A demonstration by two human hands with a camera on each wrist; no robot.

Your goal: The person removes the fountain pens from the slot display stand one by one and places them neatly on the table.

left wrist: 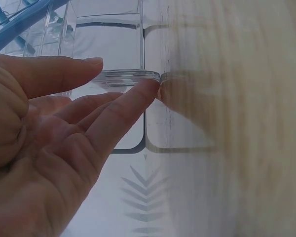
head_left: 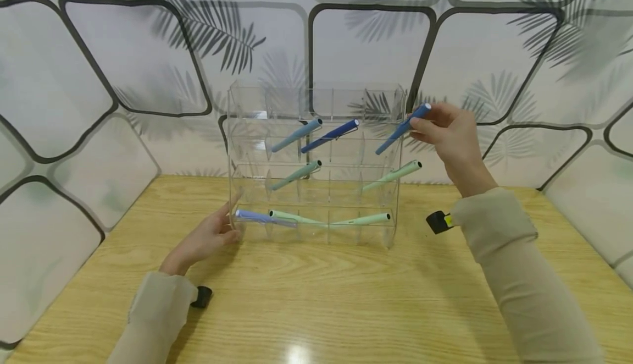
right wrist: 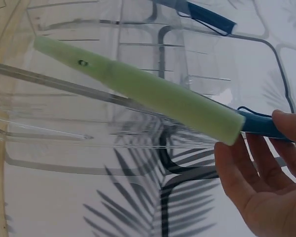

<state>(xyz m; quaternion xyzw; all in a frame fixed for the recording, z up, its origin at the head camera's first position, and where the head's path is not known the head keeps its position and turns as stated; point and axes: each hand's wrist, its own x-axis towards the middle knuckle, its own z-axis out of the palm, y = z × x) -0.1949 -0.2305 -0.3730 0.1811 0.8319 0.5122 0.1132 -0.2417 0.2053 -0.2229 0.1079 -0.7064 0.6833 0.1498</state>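
A clear acrylic pen rack (head_left: pixel 316 207) with divided tiers stands on the table. My right hand (head_left: pixel 452 133) pinches a blue pen (head_left: pixel 397 134) near its upper end; the pen slants down-left across the rack's right side, in the second tier from the top. In the right wrist view a pale green pen (right wrist: pixel 153 96) overlaps part of the blue pen (right wrist: pixel 261 125). At the rack's lower left side is my left hand (head_left: pixel 205 237). Its fingers (left wrist: pixel 121 111) are fairly straight, one fingertip right at the rack's bottom edge, the thumb lying above.
Beside the held pen's tier sit a light blue pen (head_left: pixel 296 135) and a dark blue pen (head_left: pixel 329 136). Lower are a grey-green pen (head_left: pixel 295 175), a periwinkle pen (head_left: pixel 253 216) and more pale green pens. Patterned panels (head_left: pixel 371 50) rise behind the wooden table (head_left: pixel 306 298).
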